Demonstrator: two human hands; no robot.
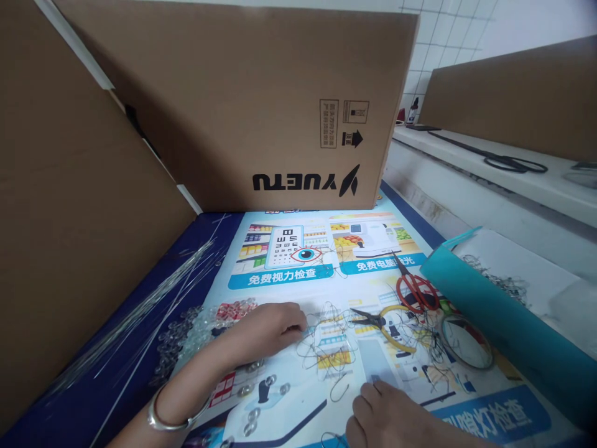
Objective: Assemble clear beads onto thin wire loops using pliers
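Note:
My left hand, with a silver bangle at the wrist, reaches over the sheet from the left. Its fingers are curled together at the edge of a loose tangle of thin wire pieces; whatever they hold is hidden. Lower and to the right, my right hand is closed, its knuckles up and its grip out of sight. A bent wire hook lies between the hands. Clear round beads are heaped behind my left forearm, and several loose ones lie in front of it.
Yellow-handled scissors, red-handled scissors and a tape roll lie on the right. Beyond them, a teal-edged tray contains wire bits. Long thin strands lie at left. Cardboard walls the back and left side.

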